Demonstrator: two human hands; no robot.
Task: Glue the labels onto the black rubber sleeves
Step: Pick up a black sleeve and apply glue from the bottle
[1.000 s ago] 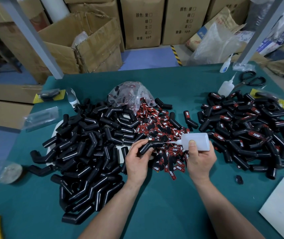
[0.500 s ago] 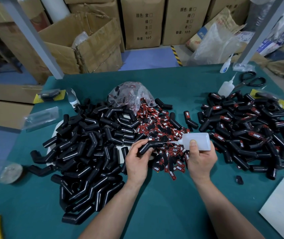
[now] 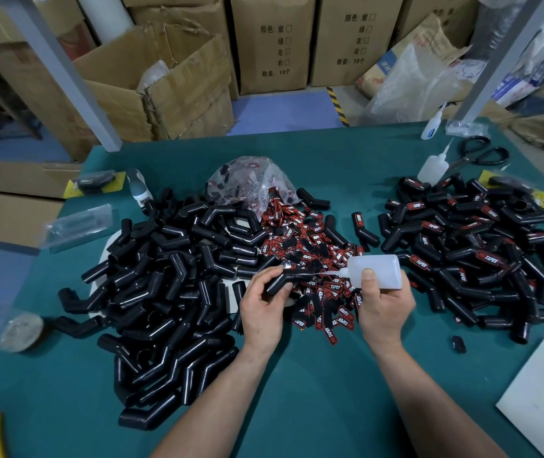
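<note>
Glue bottle [image 3: 376, 271] and sleeve [image 3: 280, 282] have barely shifted in the past second, and the nozzle stays laid along the sleeve, which suggests glue is going on and no label has been placed yet. The left hand [image 3: 260, 305] pinches the bent sleeve between thumb and curled fingers just beyond its knuckles, while the right hand [image 3: 383, 305] wraps the bottle, thumb pressed on its side. The sleeve's long axis runs roughly crosswise, its free end pointing toward the right hand, above the labels [image 3: 313, 246] heaped past both hands.
</note>
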